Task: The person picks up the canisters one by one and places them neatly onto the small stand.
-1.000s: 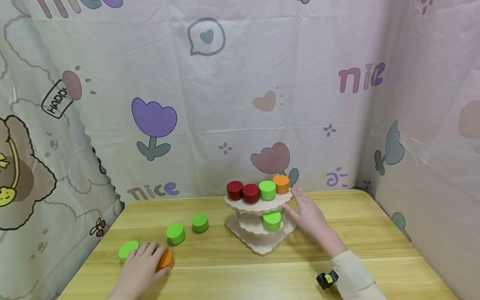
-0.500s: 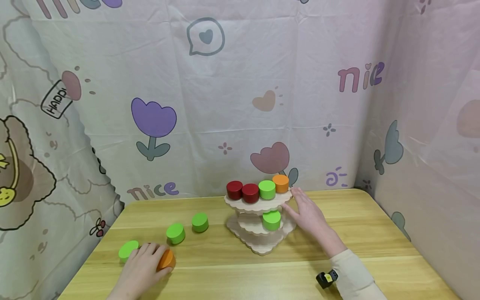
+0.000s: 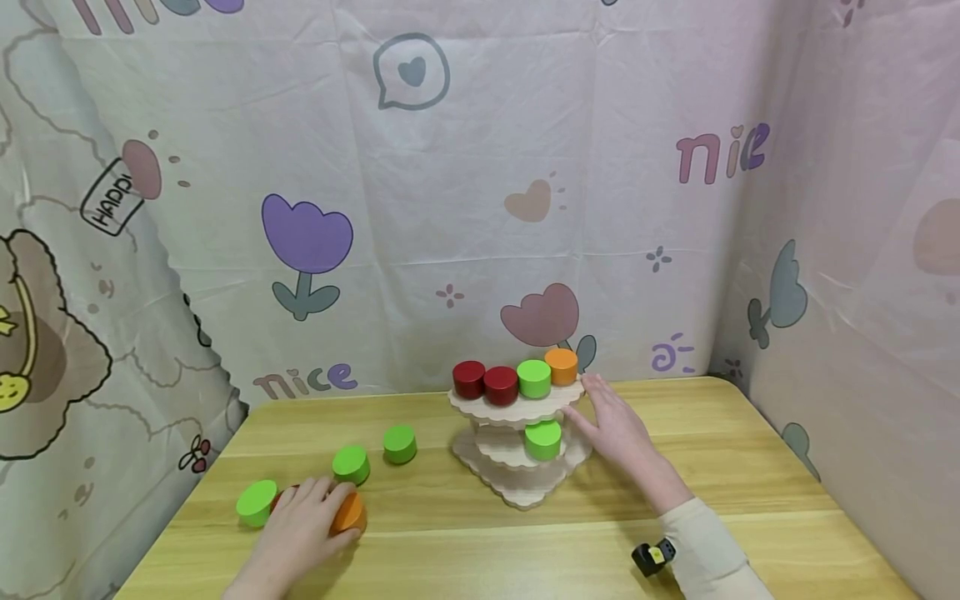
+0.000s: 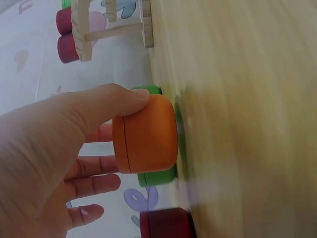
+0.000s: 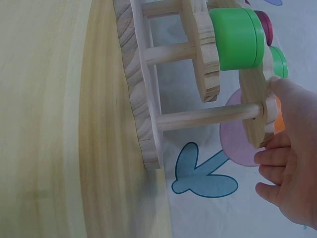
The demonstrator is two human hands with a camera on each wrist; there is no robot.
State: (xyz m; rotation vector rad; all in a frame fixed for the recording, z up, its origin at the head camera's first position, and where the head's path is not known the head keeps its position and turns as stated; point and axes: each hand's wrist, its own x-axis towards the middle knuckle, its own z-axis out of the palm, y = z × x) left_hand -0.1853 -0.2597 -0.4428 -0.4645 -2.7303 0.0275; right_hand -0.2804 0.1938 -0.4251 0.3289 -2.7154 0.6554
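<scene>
Holding an orange block (image 3: pixel 350 512) between thumb and fingers of the left hand (image 3: pixel 296 521), inside the left edge of the desk (image 3: pixel 562 550). Facing a broad stretch of desk at the block's 3 o'clock, with a tiered wooden stand (image 3: pixel 522 492) at 2, near the back edge. Hemmed by a green block (image 3: pixel 351 464) at 12, another green block (image 3: pixel 400 444) at 1, and, at 9, a partly hidden dark red block (image 4: pixel 168 223) and a third green block (image 3: pixel 258 503). Gripping the stand's top tier at its 3 o'clock edge with the right hand (image 3: pixel 618 425). Compared with half a second ago, shifted slightly toward 2–3 o'clock with the orange block, uncovering some dark red; unchanged at the stand.
</scene>
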